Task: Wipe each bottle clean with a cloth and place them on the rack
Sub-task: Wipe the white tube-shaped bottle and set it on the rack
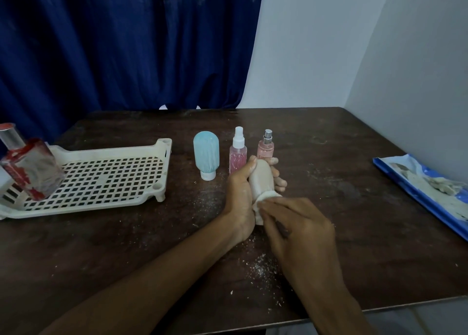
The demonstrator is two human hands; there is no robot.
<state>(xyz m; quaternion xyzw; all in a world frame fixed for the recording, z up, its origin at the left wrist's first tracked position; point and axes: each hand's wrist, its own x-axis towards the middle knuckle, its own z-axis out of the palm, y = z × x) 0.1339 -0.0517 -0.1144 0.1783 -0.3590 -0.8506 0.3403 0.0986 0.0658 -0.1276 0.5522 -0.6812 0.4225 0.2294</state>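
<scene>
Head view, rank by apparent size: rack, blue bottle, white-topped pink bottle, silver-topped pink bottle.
Rack
Blue bottle
White-topped pink bottle and silver-topped pink bottle: unsure, the left hand hides part of the latter.

A dark wooden surface [126, 246] stands in a corner. Behind it hangs a deep blue curtain [126, 43]. Pale walls [316, 43] meet at the right.
</scene>
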